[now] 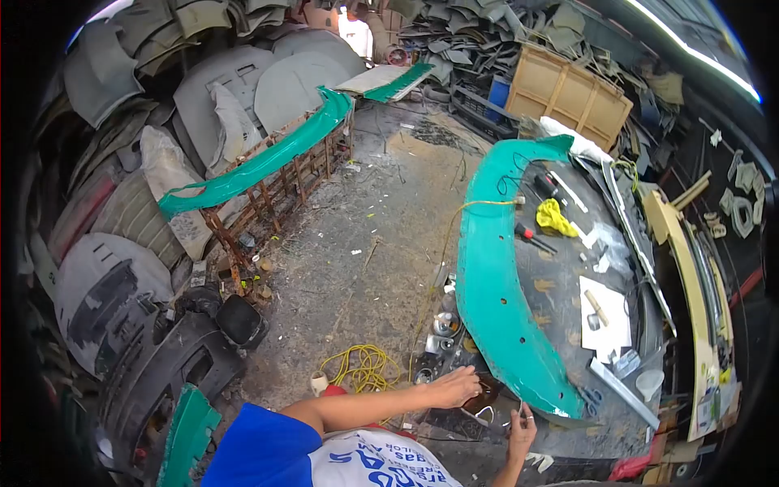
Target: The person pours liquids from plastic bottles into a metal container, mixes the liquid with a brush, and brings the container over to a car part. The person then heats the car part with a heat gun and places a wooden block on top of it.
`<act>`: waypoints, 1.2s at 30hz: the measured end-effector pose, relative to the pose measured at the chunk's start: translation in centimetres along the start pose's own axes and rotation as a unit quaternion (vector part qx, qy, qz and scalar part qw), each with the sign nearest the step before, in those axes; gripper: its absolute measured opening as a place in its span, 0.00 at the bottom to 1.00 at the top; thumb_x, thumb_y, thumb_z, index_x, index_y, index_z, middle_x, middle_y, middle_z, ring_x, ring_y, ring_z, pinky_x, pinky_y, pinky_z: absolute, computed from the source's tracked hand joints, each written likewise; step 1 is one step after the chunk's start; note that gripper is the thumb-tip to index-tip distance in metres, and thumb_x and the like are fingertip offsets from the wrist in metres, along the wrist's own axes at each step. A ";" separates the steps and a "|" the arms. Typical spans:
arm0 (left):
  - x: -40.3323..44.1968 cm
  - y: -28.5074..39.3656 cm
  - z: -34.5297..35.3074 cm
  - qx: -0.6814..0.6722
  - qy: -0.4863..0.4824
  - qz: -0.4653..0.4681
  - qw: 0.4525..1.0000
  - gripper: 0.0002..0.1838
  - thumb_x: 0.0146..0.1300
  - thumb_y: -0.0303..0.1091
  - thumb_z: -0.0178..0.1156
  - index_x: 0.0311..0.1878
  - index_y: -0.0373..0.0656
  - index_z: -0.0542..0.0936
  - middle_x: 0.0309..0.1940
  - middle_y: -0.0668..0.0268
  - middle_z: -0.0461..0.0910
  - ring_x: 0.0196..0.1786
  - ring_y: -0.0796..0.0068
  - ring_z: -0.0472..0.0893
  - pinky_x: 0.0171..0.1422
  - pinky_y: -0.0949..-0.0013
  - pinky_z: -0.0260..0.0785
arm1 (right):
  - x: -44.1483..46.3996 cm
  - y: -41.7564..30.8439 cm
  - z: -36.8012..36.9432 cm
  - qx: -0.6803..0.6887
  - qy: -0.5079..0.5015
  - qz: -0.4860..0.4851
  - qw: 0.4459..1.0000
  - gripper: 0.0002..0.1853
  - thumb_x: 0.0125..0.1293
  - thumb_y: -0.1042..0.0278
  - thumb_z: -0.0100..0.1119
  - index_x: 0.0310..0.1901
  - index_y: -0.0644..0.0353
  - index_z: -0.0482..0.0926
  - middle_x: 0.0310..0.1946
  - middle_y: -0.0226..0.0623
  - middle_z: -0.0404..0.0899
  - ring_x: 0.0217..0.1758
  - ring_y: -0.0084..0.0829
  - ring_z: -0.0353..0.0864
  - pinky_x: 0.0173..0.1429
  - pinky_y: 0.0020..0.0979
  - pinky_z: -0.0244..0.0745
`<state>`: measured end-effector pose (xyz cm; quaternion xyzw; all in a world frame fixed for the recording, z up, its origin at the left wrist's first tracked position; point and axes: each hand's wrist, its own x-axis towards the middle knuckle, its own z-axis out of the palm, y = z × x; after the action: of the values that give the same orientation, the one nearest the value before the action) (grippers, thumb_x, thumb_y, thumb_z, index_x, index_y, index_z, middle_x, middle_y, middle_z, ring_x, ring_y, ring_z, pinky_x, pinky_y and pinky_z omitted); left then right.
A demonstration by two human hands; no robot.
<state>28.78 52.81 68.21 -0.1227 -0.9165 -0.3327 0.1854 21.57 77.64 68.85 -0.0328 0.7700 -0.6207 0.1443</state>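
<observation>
My left hand (454, 389) reaches across the front of my body, its fingers bent and pressed together. Whatever it may hold is too small to make out. Beside the near end of a long, curved green panel (495, 280) is my right hand (521, 432), fingers pinched around a small thin object that I cannot identify. The panel lies on the dark worktable, with several small holes along it. A brown container (484, 396) with a whitish loop at its edge sits between my hands, partly hidden.
On the worktable are a yellow cloth (555, 217), screwdrivers (535, 240), white paper (604, 318) and a metal strip (623, 393). A yellow cord (361, 365) lies coiled on the floor. Another green panel (268, 166) rests on a rusty rack (276, 203) at left.
</observation>
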 end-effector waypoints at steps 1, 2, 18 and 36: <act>-0.7 -0.5 -0.7 -0.032 -0.031 0.011 0.999 0.07 0.64 0.34 0.55 0.37 0.40 0.79 0.32 0.61 0.74 0.41 0.57 0.70 0.48 0.58 0.63 | -0.8 -1.8 1.4 0.004 0.002 0.017 1.000 0.23 0.61 0.71 0.64 0.57 0.68 0.73 0.19 0.20 0.68 0.20 0.11 0.63 0.22 0.18 0.55; -1.3 -1.3 -1.7 -0.062 -0.064 0.024 0.996 0.07 0.63 0.34 0.56 0.35 0.40 0.78 0.32 0.60 0.74 0.41 0.56 0.70 0.47 0.57 0.63 | -1.3 -2.9 2.7 -0.013 -0.007 0.011 1.000 0.23 0.61 0.71 0.64 0.57 0.67 0.73 0.19 0.21 0.68 0.20 0.12 0.63 0.21 0.18 0.56; -16.0 -18.0 -28.1 -0.067 -0.007 -0.052 0.996 0.06 0.63 0.31 0.55 0.31 0.43 0.78 0.32 0.62 0.76 0.41 0.56 0.72 0.51 0.55 0.63 | -3.7 -5.8 35.0 0.049 -0.125 0.054 0.989 0.23 0.62 0.66 0.61 0.58 0.56 0.71 0.24 0.23 0.67 0.26 0.15 0.67 0.23 0.25 0.76; -19.7 -35.9 -46.0 0.074 0.069 -0.250 0.963 0.08 0.61 0.31 0.57 0.42 0.44 0.82 0.32 0.63 0.77 0.42 0.57 0.71 0.51 0.60 0.65 | 6.6 -13.0 63.2 0.050 -0.238 0.051 0.969 0.26 0.59 0.65 0.67 0.58 0.56 0.70 0.30 0.26 0.69 0.28 0.15 0.67 0.28 0.19 0.66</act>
<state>45.95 -6.26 72.31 0.1481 -0.9250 -0.3070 0.1678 30.24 13.35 68.31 -0.1329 0.6819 -0.6247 0.3565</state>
